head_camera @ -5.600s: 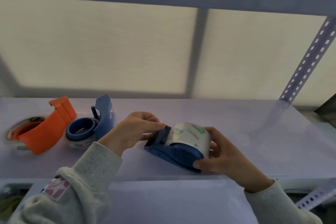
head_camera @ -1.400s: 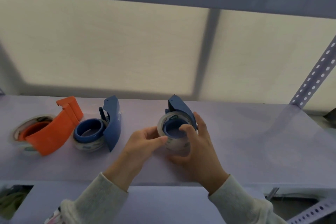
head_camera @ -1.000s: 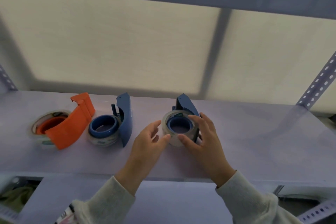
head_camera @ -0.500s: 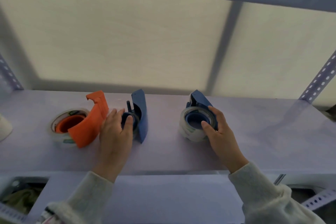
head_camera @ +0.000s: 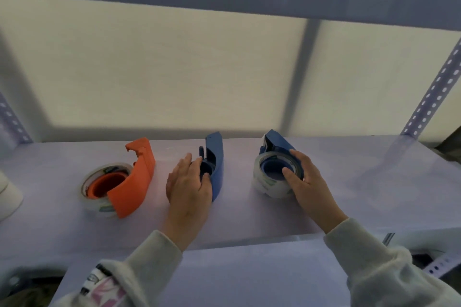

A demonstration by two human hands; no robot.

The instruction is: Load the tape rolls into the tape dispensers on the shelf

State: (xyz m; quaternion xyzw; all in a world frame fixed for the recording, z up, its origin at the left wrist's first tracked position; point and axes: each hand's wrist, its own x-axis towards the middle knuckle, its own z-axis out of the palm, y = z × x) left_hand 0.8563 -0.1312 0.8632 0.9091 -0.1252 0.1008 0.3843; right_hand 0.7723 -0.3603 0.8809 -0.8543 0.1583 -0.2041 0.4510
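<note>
The left hand [head_camera: 188, 185] is lying over the middle blue dispenser [head_camera: 215, 162] on the shelf [head_camera: 349, 182], fingers curling round its tape roll. The right hand [head_camera: 308, 182] is grasping the clear tape roll [head_camera: 268, 183] sitting in the right blue dispenser [head_camera: 277, 143]. An orange dispenser [head_camera: 133, 182] is lying loaded to the left.

Left hand [head_camera: 188, 187] hides the middle dispenser's [head_camera: 215, 157] tape roll

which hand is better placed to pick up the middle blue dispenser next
Left. The left hand already lies over the middle blue dispenser, its fingers at the hub. The right hand is busy on the right blue dispenser and its tape roll, farther away.
</note>
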